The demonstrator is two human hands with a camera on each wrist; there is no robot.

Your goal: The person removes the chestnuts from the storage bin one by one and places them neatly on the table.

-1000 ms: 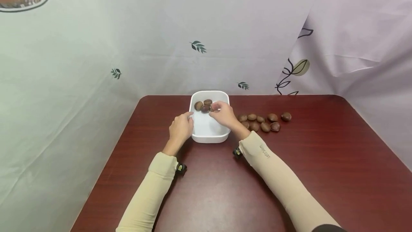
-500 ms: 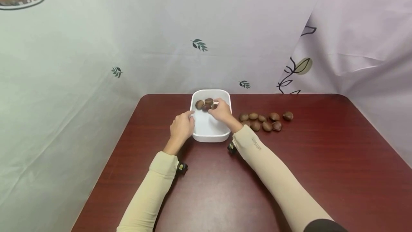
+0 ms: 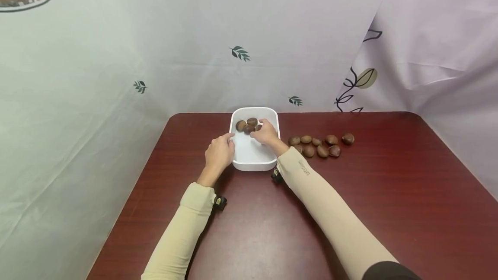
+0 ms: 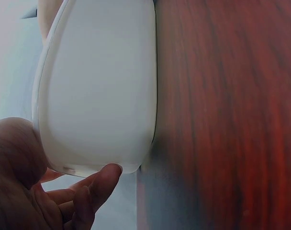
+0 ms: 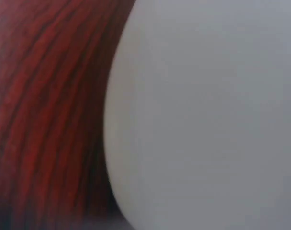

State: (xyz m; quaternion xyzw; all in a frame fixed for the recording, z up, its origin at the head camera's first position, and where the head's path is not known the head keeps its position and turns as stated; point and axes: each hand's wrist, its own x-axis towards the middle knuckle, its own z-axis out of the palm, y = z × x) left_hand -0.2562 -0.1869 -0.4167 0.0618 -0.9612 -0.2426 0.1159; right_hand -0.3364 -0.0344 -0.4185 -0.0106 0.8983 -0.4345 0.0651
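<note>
A white rectangular tray (image 3: 253, 159) sits at the far middle of the table, with several chestnuts (image 3: 241, 125) grouped at its back. My left hand (image 3: 219, 154) holds the tray's left rim; in the left wrist view its fingers (image 4: 107, 179) curl against the outer wall. Inside the tray, my right hand (image 3: 267, 134) has its thumb and forefinger spread apart around the rightmost chestnut (image 3: 258, 128), which shows between them. The hand partly hides that nut. In the right wrist view only the tray wall (image 5: 207, 115) and table appear, without the hand.
Right of the tray, several loose chestnuts (image 3: 322, 151) lie on the reddish-brown table (image 3: 249, 228), one (image 3: 348, 138) a little apart. A pale cloth backdrop (image 3: 194, 55) with leaf prints rises behind the table's back edge.
My right thumb and forefinger have parted, leaving the chestnut beside the others in the tray. The right forearm has swung left and slightly up. My left hand stays at the rim.
</note>
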